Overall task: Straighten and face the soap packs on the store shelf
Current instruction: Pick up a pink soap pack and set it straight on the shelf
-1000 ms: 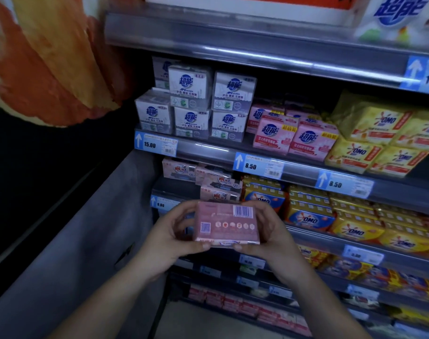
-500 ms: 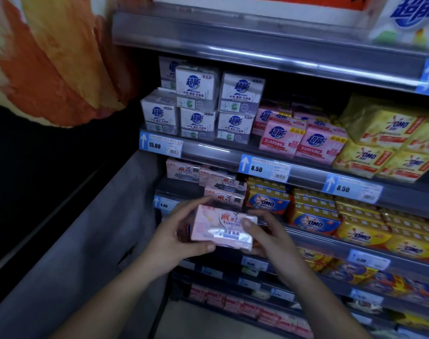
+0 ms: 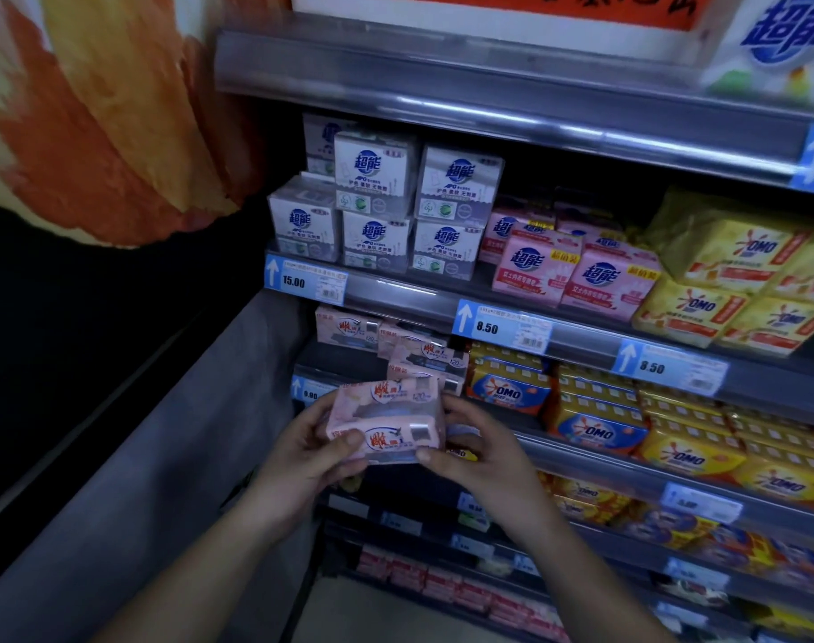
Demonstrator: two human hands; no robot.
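A pink soap pack (image 3: 386, 422) with a red logo is held in front of the shelf, its printed side turned up towards me. My left hand (image 3: 307, 450) grips its left end, thumb on the front. My right hand (image 3: 474, 450) grips its right end. Just behind it, on the left end of the shelf (image 3: 576, 457), a few more pink packs (image 3: 419, 352) lie askew, one tilted over another. Beside them to the right stand yellow and blue OMO soap packs (image 3: 595, 424) in rows.
The shelf above carries white boxed soap (image 3: 377, 201), pink packs (image 3: 576, 276) and yellow OMO packs (image 3: 729, 280). Blue price tags (image 3: 502, 327) line the shelf edges. A grey side panel (image 3: 163, 457) closes the shelf's left end. Lower shelves hold more packs.
The pack has been turned over in both hands: a second ago its barcode back faced me, now its logo face does. It has also moved a little towards the shelf.
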